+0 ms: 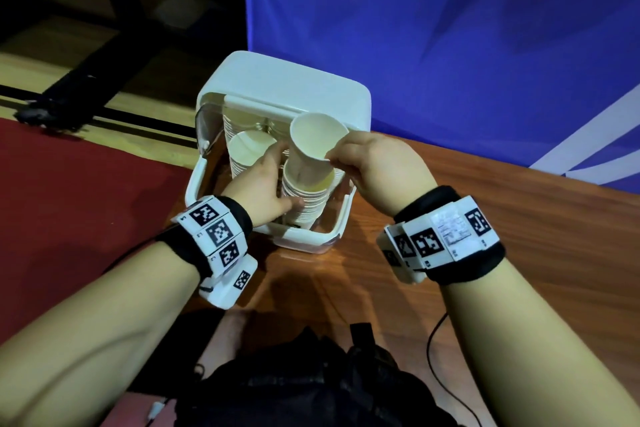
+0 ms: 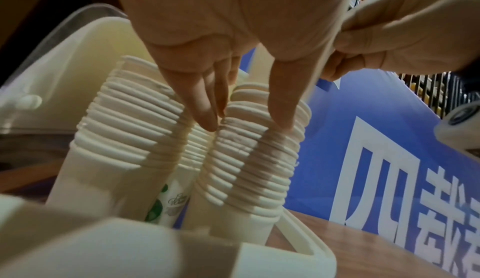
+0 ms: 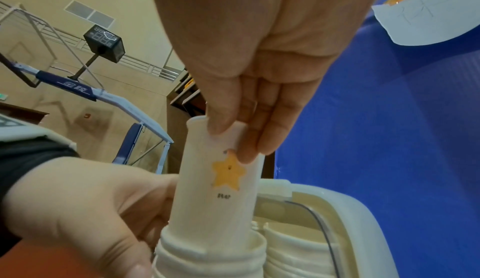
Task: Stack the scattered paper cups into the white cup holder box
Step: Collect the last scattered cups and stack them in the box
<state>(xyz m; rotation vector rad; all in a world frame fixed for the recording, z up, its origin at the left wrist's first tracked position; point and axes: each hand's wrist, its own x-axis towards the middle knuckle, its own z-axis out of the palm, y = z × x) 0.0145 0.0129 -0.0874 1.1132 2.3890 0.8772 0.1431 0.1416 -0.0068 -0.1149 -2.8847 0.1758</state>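
right hand: your right hand (image 1: 377,166) pinches the rim of one paper cup (image 1: 313,146), thumb on the outer wall, fingertips (image 3: 249,153) beside it; top grip keeps the cup body free to slide down into the stack
cup in hand: base already inside the mouth of the near stack (image 1: 304,198), most of the wall above it, tilted a bit toward you; the star print (image 3: 228,172) on its wall is fully exposed, so I'd judge it only part seated
left hand: your left hand (image 1: 259,184) braces that same stack, thumb on the ribbed rims on your side, fingers (image 2: 205,106) running down between the two stacks; fingers near straight, pressing not wrapping, probably so the column doesn't lean or lift while the new cup goes in
stacks: second stack (image 1: 247,149) sits just beside the first on the left, a third column of rims shows behind them (image 2: 194,145); all stand in the white cup holder box (image 1: 298,83)
box: lid swung open, clear panel (image 1: 204,128) off to the left so the top stays accessible; box stands at the edge of the wooden table (image 1: 485,218), against the blue banner (image 1: 450,28)
loose cups: none visible on the table in these views
next: push straight down along the stack axis; a tilted entry could jam or crush the rim, paper is soft
risk: keep your left fingers clear of the top rim
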